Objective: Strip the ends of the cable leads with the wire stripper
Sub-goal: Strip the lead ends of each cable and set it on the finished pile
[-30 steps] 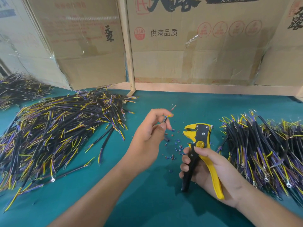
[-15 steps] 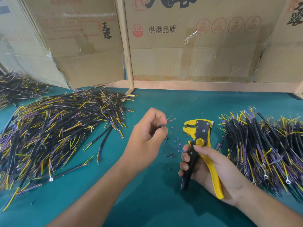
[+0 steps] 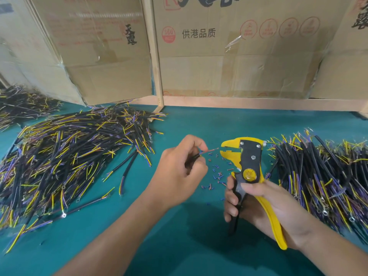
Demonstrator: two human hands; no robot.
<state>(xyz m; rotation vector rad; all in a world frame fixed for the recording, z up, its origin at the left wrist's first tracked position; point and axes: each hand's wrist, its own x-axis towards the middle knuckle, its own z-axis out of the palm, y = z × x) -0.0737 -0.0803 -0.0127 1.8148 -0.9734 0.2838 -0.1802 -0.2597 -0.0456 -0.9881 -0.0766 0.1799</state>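
My left hand (image 3: 179, 172) pinches a short black cable (image 3: 194, 156) between thumb and fingers. A thin reddish lead (image 3: 212, 150) sticks out of it to the right, its tip just short of the stripper's jaws. My right hand (image 3: 264, 204) grips the handles of the yellow and black wire stripper (image 3: 249, 162), which stands upright over the green mat with its jaws facing left and apart. Most of the cable is hidden inside my left fist.
A big heap of black cables (image 3: 65, 156) with yellow and purple leads lies at the left, another heap (image 3: 322, 176) at the right. Small bits of stripped insulation (image 3: 216, 176) dot the green mat (image 3: 189, 246) between my hands. Cardboard boxes (image 3: 229, 52) wall off the back.
My left hand has turned the cable so one reddish lead points right toward the jaws. The stripper has come a little nearer to the lead's tip.
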